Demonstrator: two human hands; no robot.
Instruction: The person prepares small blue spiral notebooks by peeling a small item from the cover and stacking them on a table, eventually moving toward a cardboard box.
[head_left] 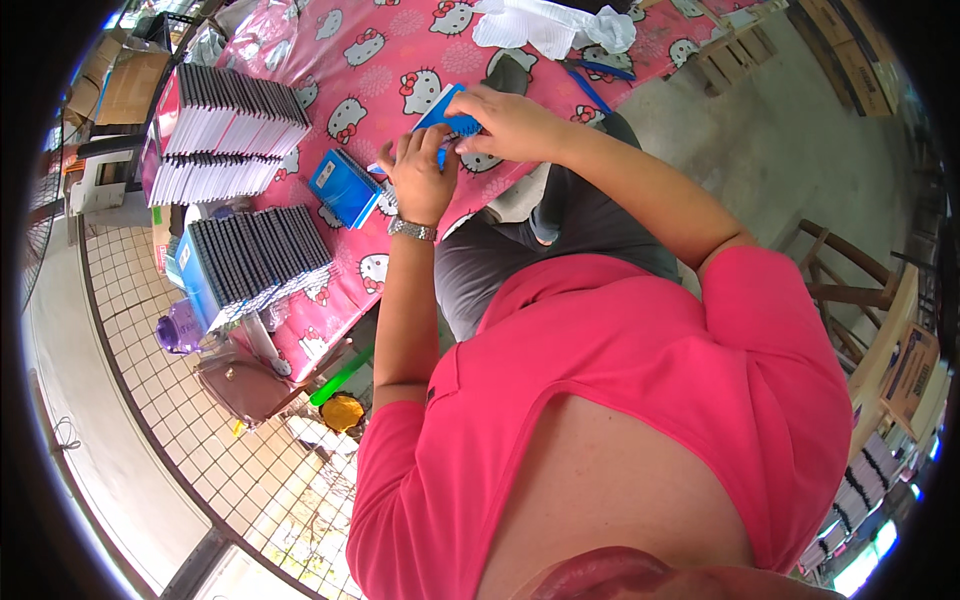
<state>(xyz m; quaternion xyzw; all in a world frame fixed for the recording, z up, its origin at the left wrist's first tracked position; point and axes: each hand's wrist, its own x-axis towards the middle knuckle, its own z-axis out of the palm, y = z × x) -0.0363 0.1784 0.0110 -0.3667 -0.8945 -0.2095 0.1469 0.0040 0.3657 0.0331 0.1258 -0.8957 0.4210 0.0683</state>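
Observation:
Over the table edge in front of me, both hands are on a small blue spiral notebook [433, 119]. My right hand [510, 125] grips it from the right, fingers bent over the coil side. My left hand [420, 178], with a metal watch at the wrist, pinches at its near end; the fingertips partly hide what lies between them. Left of that hand a second blue spiral notebook [343, 187] lies flat on the pink patterned tablecloth [340, 85].
Stacks of spiral-bound notebooks, white-edged [225, 130] and blue-covered [255, 255], stand at the left. Beyond my hands lie a dark grey piece [508, 75], a blue-handled tool [590, 90] and crumpled white plastic [550, 28]. A brown bag [243, 385] hangs near the left edge. A wooden chair [845, 265] stands right.

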